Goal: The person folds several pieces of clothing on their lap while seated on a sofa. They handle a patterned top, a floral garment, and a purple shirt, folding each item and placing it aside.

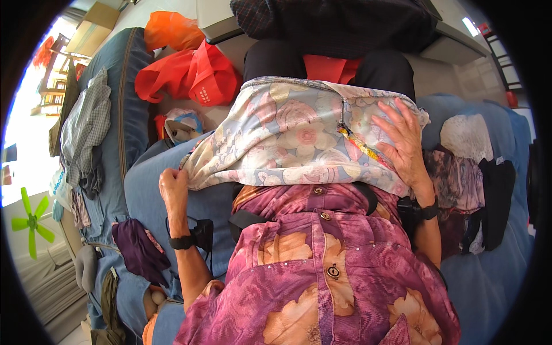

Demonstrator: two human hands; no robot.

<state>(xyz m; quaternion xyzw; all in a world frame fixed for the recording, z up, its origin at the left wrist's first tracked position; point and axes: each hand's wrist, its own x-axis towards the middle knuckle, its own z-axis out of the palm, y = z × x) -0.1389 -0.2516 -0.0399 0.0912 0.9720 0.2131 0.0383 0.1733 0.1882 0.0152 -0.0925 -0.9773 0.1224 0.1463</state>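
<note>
A pale floral cloth garment (297, 133) lies spread across my lap, with a seam along its far edge. At its left corner my left hand (173, 183) pinches the bunched fabric between thumb and fingers. My right hand (401, 146) rests on the right part of the garment, palm down, fingers spread. Close to that hand, a narrow strip of yellow and red patterned fabric (364, 146) shows at an opening in the cloth. What lies under the garment is hidden, apart from my dark-trousered knees beyond it.
Blue sofa cushions (159, 172) surround me. To the right are folded clothes (457, 177) and a black garment (496, 202). A purple garment (140, 250) and a checked shirt (86, 125) lie left. Red bags (189, 77) stand on the floor, near a table draped with dark cloth (340, 26).
</note>
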